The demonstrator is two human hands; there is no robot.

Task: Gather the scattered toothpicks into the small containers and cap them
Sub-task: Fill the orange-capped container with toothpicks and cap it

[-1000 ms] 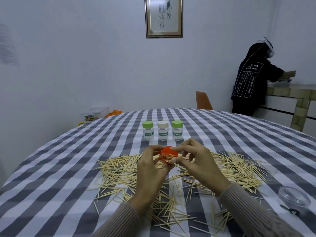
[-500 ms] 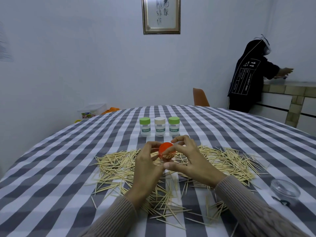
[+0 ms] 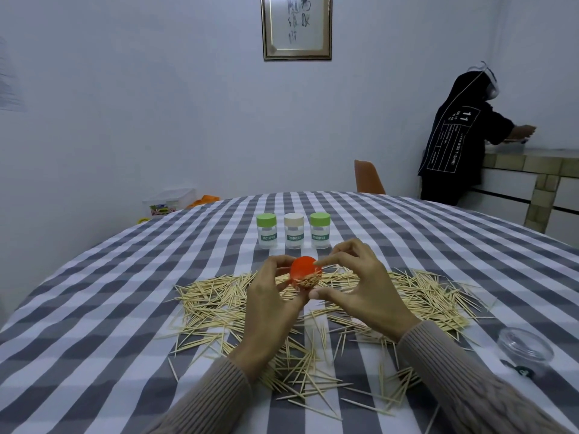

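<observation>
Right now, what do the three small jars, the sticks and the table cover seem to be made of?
The jars look like clear, glossy plastic with matte caps: you see through their walls. The sticks appear to be pale, unfinished wood or bamboo, thin and pointed. The table cover seems to be woven cloth, matte, checked grey and white, with soft ripples.

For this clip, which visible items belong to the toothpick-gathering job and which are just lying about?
Part of the job:
- scattered toothpicks
- orange-capped container, held in both hands, left and right
- three capped containers

Lying about:
- clear round lid near the table edge
- orange chair
- plastic box
- framed picture
</observation>
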